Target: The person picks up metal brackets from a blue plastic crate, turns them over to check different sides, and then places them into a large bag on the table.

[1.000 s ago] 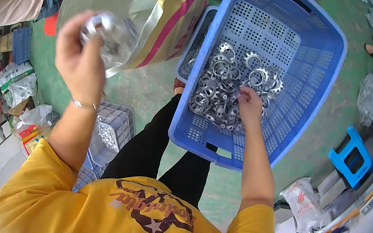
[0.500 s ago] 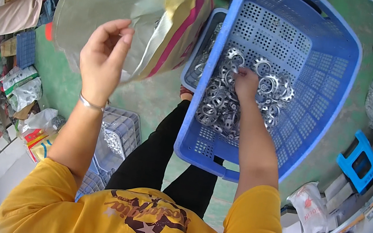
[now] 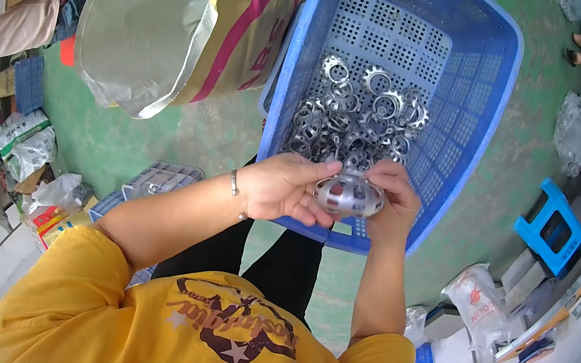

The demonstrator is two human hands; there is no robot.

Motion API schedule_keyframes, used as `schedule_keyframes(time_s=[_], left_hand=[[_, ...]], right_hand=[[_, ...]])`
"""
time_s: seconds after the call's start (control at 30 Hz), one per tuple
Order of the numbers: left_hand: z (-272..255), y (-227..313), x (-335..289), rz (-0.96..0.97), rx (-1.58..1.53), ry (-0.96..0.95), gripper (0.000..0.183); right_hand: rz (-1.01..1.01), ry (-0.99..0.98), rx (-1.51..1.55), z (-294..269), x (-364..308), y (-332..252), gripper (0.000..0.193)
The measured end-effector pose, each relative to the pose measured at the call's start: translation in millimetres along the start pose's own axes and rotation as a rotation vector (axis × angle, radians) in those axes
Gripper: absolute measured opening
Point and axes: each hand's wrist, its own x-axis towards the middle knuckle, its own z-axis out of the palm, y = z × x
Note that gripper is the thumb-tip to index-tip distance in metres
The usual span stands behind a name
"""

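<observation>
Just above the near edge of the blue perforated crate (image 3: 466,95), a silver metal bearing cage (image 3: 348,197) with slots around its rounded wall is held between my hands. My left hand (image 3: 287,190) supports it from the left, thumb at its upper edge and fingers reaching beneath. On the other side, my right hand (image 3: 394,203) grips it with thumb and bent fingers. Many similar loose cages (image 3: 387,107) lie heaped in the crate beyond my hands.
A large pale sack (image 3: 157,13) stands left of the crate. Smaller grey crates (image 3: 164,179) sit by my legs. At the far left is another person (image 3: 21,21). To the right are a blue plastic stool (image 3: 552,234) and a white plastic bag (image 3: 475,297).
My left hand has moved from over the sack to the crate's near edge. My right hand has come out of the heap toward me, and both now hold a bearing cage.
</observation>
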Motion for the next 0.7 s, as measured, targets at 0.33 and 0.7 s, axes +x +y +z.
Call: schedule_keyframes(time_s=[0.33,0.7], left_hand=[[24.0,2.1,1.0,0.788,1.05,0.128,0.014],[5.6,22.3,-28.9,1.45,1.478,0.292,0.021]], right_hand=[[0.582,0.085,0.054,-7.5,-12.3,-37.3,0.032],[0.203,-0.129,0.307,35.3,18.3,-28.5,0.026]])
